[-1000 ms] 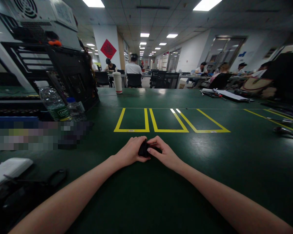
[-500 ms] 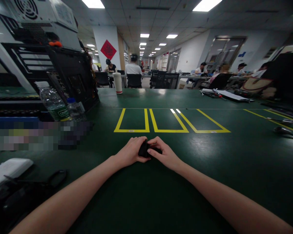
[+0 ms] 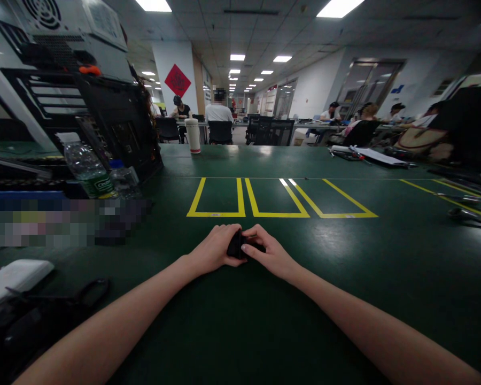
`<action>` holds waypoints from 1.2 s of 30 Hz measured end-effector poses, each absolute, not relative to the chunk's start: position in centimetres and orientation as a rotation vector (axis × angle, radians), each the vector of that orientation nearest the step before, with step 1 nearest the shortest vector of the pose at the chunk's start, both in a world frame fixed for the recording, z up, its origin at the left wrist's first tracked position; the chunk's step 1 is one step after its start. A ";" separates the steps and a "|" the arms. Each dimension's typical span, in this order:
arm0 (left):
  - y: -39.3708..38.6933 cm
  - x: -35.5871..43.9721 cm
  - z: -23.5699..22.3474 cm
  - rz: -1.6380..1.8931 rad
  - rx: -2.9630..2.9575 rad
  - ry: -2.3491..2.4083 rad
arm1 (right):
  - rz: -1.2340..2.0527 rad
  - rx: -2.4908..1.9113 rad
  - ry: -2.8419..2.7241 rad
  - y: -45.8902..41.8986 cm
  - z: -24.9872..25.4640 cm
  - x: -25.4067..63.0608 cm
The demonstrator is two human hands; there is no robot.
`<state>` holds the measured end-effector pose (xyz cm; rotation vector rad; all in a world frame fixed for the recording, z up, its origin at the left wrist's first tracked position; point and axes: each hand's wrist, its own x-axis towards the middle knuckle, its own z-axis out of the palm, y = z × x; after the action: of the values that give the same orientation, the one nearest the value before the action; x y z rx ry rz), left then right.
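Observation:
A small black object (image 3: 234, 246) with a flat right face is between my hands, low over the green table (image 3: 224, 321); its kind cannot be made out. My left hand (image 3: 215, 247) is closed round it from the left, fingers over the top and thumb underneath. From the right, my right hand (image 3: 268, 250) pinches at its flat face with thumb and fingertips. Part of the object is hidden by the fingers. Just beyond my hands, yellow tape outlines (image 3: 280, 215) mark the tabletop.
On the left stand an open computer case (image 3: 116, 123), plastic bottles (image 3: 86, 166) and a white box (image 3: 18, 280) with black cables (image 3: 36, 315). A white cup (image 3: 193, 136) is at the back. Papers (image 3: 385, 156) and dark tools (image 3: 468, 216) lie right. Several people sit beyond.
Both hands keep nearly the same place and grip on the black object. The view has shifted very slightly.

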<state>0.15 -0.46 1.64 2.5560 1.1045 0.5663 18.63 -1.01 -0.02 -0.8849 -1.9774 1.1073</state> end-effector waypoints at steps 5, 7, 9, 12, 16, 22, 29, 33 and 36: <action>-0.4 0.0 1.4 0.580 2.546 1.080 | 1.168 -0.916 -1.946 -1.1 0.1 18.6; -0.4 0.0 1.4 0.582 2.533 1.080 | 1.178 -0.919 -1.963 -1.1 0.3 18.6; -0.4 0.0 1.5 0.571 2.520 1.093 | 1.172 -0.893 -1.983 -1.2 0.4 18.6; -0.6 0.0 1.7 0.553 2.508 1.114 | 1.156 -0.869 -1.991 -1.3 0.5 18.7; -0.6 0.0 1.8 0.568 2.514 1.075 | 1.176 -0.875 -1.950 -1.1 0.3 18.6; -0.5 0.0 1.5 0.592 2.520 1.077 | 1.221 -0.918 -1.919 -1.0 0.0 18.5; -0.5 0.0 1.5 0.574 2.512 1.110 | 1.047 -0.870 -2.000 -0.9 0.0 18.6; -0.5 0.0 1.5 0.581 2.510 1.089 | 1.096 -0.885 -1.963 -1.0 0.1 18.5; -0.5 0.0 1.5 0.578 2.503 1.097 | 1.173 -0.928 -1.931 -1.1 0.3 18.4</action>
<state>-0.01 -0.53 1.50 2.5033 1.0974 0.5782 18.42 -1.09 0.28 -0.9283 -1.9310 1.1729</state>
